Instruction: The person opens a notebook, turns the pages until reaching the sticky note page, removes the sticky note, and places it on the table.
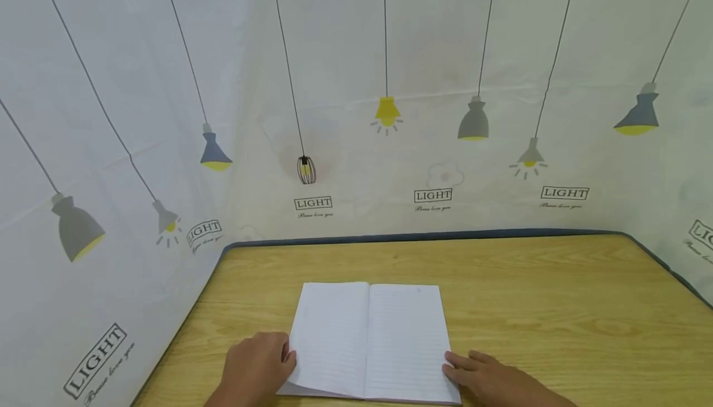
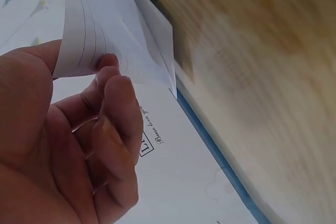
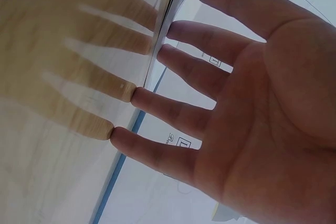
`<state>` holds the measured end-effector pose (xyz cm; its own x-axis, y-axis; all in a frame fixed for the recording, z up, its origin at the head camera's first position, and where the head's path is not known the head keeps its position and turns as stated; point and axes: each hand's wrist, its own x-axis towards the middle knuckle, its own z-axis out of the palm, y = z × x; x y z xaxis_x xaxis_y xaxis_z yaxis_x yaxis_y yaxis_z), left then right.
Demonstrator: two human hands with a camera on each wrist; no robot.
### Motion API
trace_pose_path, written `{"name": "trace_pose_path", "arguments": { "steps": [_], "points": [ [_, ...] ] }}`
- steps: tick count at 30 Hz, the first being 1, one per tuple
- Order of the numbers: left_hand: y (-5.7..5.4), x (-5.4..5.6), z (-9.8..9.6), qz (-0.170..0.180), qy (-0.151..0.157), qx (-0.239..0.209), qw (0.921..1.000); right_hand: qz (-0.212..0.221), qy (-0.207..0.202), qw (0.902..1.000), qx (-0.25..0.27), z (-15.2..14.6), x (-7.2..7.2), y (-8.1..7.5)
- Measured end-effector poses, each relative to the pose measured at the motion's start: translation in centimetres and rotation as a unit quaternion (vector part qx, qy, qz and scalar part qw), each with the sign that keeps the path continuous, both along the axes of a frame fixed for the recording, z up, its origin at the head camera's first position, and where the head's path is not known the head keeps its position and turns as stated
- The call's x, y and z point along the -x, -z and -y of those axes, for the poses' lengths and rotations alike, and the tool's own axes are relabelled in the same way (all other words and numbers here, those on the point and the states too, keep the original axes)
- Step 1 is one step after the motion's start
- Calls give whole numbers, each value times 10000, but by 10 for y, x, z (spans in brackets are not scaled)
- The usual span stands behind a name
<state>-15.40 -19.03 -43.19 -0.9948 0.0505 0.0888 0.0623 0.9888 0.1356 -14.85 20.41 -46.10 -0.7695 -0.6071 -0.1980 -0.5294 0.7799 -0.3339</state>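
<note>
An open notebook [image 1: 406, 339] with ruled white pages lies on the table in the head view. At its left edge, my left hand [image 1: 256, 364] pinches a page [image 2: 86, 30] between thumb and forefinger; in the left wrist view that page curves away from the sheets beneath. The other left fingers are curled and touch no paper. On the opposite side, my right hand [image 1: 496, 382] lies with fingers spread and fairly straight, fingertips at the notebook's right edge. The right wrist view shows this hand [image 3: 247, 108] palm on, two fingertips meeting the tabletop beside the notebook's thin edge.
The wood-grain table [image 1: 557, 295] has a dark blue edge band [image 1: 423, 237] along its back. Behind and to both sides hangs a white sheet [image 1: 334, 36] printed with lamps and the word LIGHT. Bare tabletop extends behind the notebook and to its right.
</note>
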Motion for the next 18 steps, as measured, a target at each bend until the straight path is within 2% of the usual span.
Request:
{"name": "trace_pose_path", "arguments": {
  "steps": [13,18],
  "points": [
    [8,4,4,229,195,190,9994,-76,121,9998,-168,3,0,1],
    [8,5,4,277,246,280,9989,-70,115,9997,-183,3,1,1]
  ]
}}
